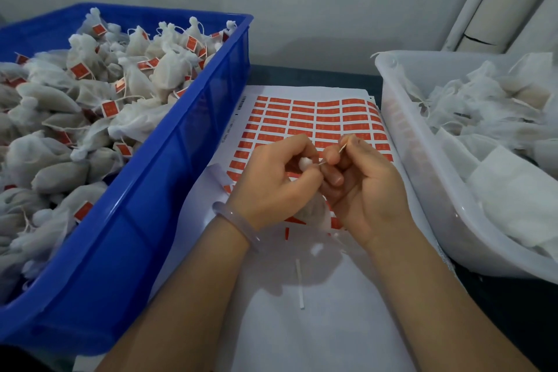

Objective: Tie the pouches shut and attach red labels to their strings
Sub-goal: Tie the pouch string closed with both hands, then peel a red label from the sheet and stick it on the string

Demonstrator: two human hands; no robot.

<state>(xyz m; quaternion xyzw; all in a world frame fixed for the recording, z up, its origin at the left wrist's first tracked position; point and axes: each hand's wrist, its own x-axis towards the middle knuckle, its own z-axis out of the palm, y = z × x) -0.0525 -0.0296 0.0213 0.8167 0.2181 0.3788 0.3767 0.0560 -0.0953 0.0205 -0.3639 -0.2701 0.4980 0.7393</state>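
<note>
While left grip (271, 184) holds the pouch (305, 161), right grip (368, 187) pinches its string (342, 148).

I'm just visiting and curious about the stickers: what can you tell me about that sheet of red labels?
The sheet of red labels is white backing paper lying between the blue crate and the white tub. Red rectangular stickers fill its far half in rows; the near half is bare white. The left hand and right hand work over its middle, hiding some rows. A thin white strip lies on it.
</note>
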